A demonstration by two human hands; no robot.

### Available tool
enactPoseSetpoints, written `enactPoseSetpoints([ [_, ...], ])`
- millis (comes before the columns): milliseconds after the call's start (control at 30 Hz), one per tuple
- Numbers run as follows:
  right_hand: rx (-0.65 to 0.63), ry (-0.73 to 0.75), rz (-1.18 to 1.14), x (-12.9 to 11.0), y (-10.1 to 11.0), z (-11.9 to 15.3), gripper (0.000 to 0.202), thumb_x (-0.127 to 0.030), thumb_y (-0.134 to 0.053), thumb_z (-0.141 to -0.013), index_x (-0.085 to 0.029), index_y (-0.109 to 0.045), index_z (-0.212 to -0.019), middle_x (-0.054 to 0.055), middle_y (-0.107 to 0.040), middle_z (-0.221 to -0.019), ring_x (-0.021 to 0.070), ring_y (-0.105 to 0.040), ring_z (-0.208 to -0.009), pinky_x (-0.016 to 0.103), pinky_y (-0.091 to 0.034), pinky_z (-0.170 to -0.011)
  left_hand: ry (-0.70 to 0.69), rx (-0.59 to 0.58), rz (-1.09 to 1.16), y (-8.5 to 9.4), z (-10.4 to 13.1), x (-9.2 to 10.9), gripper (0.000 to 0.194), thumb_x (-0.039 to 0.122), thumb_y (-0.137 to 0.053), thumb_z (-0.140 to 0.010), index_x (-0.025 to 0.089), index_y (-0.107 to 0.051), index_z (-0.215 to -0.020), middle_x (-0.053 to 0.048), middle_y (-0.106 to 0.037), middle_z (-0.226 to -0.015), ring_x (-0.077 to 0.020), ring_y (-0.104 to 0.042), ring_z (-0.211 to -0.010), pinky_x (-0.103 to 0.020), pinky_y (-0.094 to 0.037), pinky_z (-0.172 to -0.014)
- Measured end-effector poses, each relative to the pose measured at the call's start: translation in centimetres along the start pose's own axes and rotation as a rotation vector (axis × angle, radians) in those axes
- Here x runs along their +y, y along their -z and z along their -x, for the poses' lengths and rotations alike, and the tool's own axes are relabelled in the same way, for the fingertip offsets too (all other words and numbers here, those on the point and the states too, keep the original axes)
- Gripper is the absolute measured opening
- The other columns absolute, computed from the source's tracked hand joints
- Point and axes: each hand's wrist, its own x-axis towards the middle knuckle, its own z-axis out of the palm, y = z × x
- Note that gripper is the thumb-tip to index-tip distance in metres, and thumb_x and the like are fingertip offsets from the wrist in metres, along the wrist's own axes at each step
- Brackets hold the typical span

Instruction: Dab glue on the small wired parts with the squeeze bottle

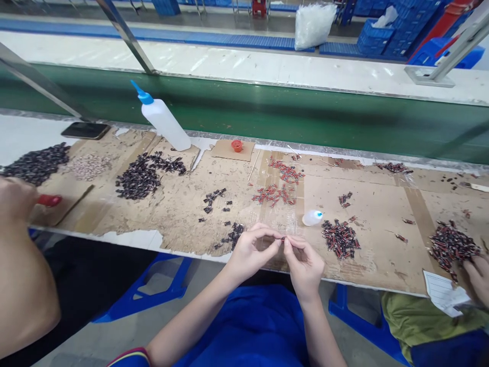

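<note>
So my left hand (249, 251) slants up from the bottom middle, thumb and index pinching a tiny dark part (283, 239) a bit below and right of center. My right hand (306, 262) leans in from lower right, fingers curled, fingertips gripping it too.

Blue shirt (260, 326), short sleeve (133, 360) with red-and-yellow trim (128, 352)

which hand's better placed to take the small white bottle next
Likely the right hand: nearer the small blue-tipped white plastic bottle than the left hand, though both pinch a tiny dark part.
</note>
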Motion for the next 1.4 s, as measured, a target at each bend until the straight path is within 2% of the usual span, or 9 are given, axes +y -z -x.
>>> enactPoseSetpoints([
  [233, 0.059, -0.176, -0.123, -0.1, 0.2, 0.1, 0.023, -0.031, -0.073, -0.076, -0.016, -0.073, -0.094, 0.007, -0.076, -0.079, 0.0193, -0.073, -0.069, 0.031, -0.062, -0.068, 0.061, -0.075, -0.004, 0.0, -0.1, -0.2, 0.009, 0.024, -0.066, -0.079, 0.018, -0.072, -0.082, -0.005, -0.070, -0.080, -0.0172, -0.067, -0.079, -0.029, -0.055, -0.075],
  [467, 0.088, -0.055, 0.062, 0.2, 2.2, -0.3, 0.014, -0.030, -0.067, -0.081, -0.018, -0.075, -0.083, 0.008, -0.075, -0.083, 0.0201, -0.072, -0.075, 0.034, -0.060, -0.072, 0.056, -0.191, -0.067, -0.5, -0.5, -0.8, 0.022, 0.028, -0.063, -0.086, 0.021, -0.064, -0.106, -0.005, -0.075, -0.093, -0.0201, -0.069, -0.092, -0.037, -0.046, -0.095],
  [633, 0.445, 0.018, 0.328, 1.2, 5.4, -2.1, 0.021, -0.033, -0.065, -0.083, -0.015, -0.072, -0.091, 0.013, -0.073, -0.095, 0.0245, -0.070, -0.087, 0.042, -0.057, -0.081, 0.012, -0.066, -0.560, 4.5, -1.2, -2.0, 0.015, 0.022, -0.059, -0.088, 0.025, -0.067, -0.099, -0.005, -0.074, -0.105, -0.0251, -0.063, -0.106, -0.049, -0.033, -0.103],
  [767, 0.363, 0.173, 0.545, 1.7, 6.2, -4.1, 0.029, -0.039, -0.069, -0.079, -0.013, -0.071, -0.092, 0.017, -0.071, -0.104, 0.0290, -0.065, -0.100, 0.050, -0.052, -0.089, 0.094, 0.045, -0.869, 9.1, -0.8, -3.8, 0.017, 0.017, -0.056, -0.086, 0.025, -0.071, -0.090, -0.005, -0.075, -0.097, -0.0274, -0.062, -0.102, -0.047, -0.036, -0.094],
  [900, 0.223, 0.261, 0.717, 2.5, 4.8, -5.5, 0.052, -0.051, -0.074, -0.071, -0.014, -0.066, -0.108, 0.018, -0.068, -0.110, 0.0323, -0.054, -0.111, 0.056, -0.045, -0.095, 0.110, 0.004, -0.910, 10.8, -0.3, -5.4, 0.017, 0.021, -0.056, -0.086, 0.025, -0.072, -0.086, -0.005, -0.074, -0.091, -0.0260, -0.061, -0.094, -0.041, -0.040, -0.086],
  [1033, 0.126, 0.178, 0.651, 2.7, 3.5, -6.1, 0.035, -0.048, -0.070, -0.075, -0.019, -0.062, -0.091, 0.015, -0.067, -0.115, 0.0309, -0.046, -0.119, 0.054, -0.041, -0.097, 0.058, 0.025, -0.814, 10.3, -0.4, -5.9, 0.022, 0.020, -0.050, -0.089, 0.024, -0.071, -0.085, -0.004, -0.072, -0.090, -0.0236, -0.059, -0.091, -0.036, -0.043, -0.084],
  [1100, 0.078, 0.094, 0.478, 2.4, 3.2, -5.9, 0.033, -0.044, -0.071, -0.074, -0.020, -0.056, -0.091, 0.014, -0.068, -0.112, 0.0279, -0.052, -0.116, 0.049, -0.044, -0.096, 0.009, 0.036, -0.759, 9.3, -0.5, -5.6, 0.021, 0.020, -0.050, -0.089, 0.024, -0.071, -0.086, -0.004, -0.072, -0.091, -0.0229, -0.059, -0.091, -0.036, -0.042, -0.083],
  [1200, 0.011, -0.083, 0.157, 2.0, 3.0, -5.0, 0.037, -0.041, -0.075, -0.070, -0.021, -0.051, -0.089, 0.009, -0.073, -0.093, 0.0230, -0.067, -0.090, 0.039, -0.052, -0.080, -0.058, -0.006, -0.676, 6.6, -0.6, -4.7, 0.018, 0.018, -0.054, -0.089, 0.025, -0.071, -0.089, -0.003, -0.073, -0.091, -0.0222, -0.060, -0.092, -0.036, -0.038, -0.084],
  [1400, 0.122, -0.188, -0.110, 2.0, 2.7, -3.6, 0.040, -0.046, -0.079, -0.059, -0.017, -0.064, -0.082, 0.004, -0.070, -0.075, 0.0176, -0.063, -0.059, 0.029, -0.048, -0.055, -0.073, -0.076, -0.594, 1.7, -0.7, -4.3, 0.015, 0.016, -0.061, -0.086, 0.026, -0.072, -0.088, -0.003, -0.074, -0.091, -0.0221, -0.059, -0.095, -0.039, -0.032, -0.090],
])
